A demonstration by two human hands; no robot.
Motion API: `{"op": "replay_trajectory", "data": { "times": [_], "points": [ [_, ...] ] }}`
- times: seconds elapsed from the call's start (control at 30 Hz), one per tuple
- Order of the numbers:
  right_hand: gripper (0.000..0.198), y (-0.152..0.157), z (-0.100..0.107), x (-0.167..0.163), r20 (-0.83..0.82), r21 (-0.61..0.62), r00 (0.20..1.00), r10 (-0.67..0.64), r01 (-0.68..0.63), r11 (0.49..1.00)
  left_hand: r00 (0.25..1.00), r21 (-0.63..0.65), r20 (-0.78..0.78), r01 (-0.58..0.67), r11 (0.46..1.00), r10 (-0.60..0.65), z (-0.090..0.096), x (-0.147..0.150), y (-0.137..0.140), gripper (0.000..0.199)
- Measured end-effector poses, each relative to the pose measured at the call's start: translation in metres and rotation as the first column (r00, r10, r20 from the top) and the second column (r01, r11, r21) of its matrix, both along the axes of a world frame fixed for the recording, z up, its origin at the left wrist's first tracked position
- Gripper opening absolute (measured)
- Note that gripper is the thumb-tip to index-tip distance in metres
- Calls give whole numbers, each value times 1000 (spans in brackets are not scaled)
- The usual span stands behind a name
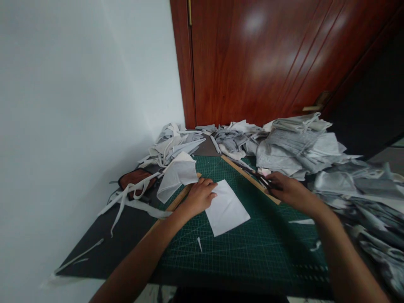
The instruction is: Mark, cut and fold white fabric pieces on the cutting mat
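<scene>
My left hand (199, 197) presses flat on the white fabric piece (227, 207); it looks light and limp, best pinched at one corner. My right hand (288, 190) is closed around the scissors (256, 176).

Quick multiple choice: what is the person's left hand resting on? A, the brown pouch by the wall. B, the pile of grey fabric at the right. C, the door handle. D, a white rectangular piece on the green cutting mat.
D: the left hand presses the upper left corner of the white rectangular piece, which lies flat on the green cutting mat.
</scene>
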State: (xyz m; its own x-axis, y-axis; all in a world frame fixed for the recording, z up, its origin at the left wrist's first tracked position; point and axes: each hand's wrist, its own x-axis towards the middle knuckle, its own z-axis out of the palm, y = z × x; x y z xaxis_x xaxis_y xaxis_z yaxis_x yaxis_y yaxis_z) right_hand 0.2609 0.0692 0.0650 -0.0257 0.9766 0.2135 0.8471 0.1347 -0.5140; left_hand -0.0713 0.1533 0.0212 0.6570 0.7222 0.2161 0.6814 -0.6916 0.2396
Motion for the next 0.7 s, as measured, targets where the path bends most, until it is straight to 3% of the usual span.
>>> {"op": "replay_trajectory", "data": {
  "times": [0.03, 0.13, 0.23, 0.37, 0.5, 0.6, 0.67, 0.7],
  "points": [
    [36, 16, -6, -3, 13, -19, 1000, 28, -28, 999, 999, 7, -6, -42, 999, 42, -2, 3, -1, 36],
    [38, 43, -31, -3, 155, -17, 984, -87, 91, 996, 981, 70, -19, -191, 979, 192, -10, 10, -4, 45],
    [40, 44, -55, 16, 166, -43, 980, -106, 114, 993, 960, 112, -63, -265, 958, 272, -13, 13, -6, 43],
    [49, 36, -72, 57, 148, -43, 986, -81, 88, 995, 944, 129, -102, -300, 945, 314, -10, 13, -6, 36],
    [44, 32, -72, 76, 198, 26, 976, -86, 82, 996, 949, 99, -101, -290, 952, 299, -10, 11, -3, 28],
    [34, 30, -62, 57, 279, 196, 939, -199, 148, 969, 975, 48, -63, -211, 976, 213, -11, 9, 0, 23],
    [36, 29, -55, 29, 153, 303, 975, -161, 108, 947, 993, 13, -28, -118, 993, 118, -11, 8, 1, 23],
    [34, 29, -53, 13, 54, 337, 997, -45, 24, 941, 998, 0, -10, -67, 998, 67, -11, 8, 1, 25]
  ]
}}
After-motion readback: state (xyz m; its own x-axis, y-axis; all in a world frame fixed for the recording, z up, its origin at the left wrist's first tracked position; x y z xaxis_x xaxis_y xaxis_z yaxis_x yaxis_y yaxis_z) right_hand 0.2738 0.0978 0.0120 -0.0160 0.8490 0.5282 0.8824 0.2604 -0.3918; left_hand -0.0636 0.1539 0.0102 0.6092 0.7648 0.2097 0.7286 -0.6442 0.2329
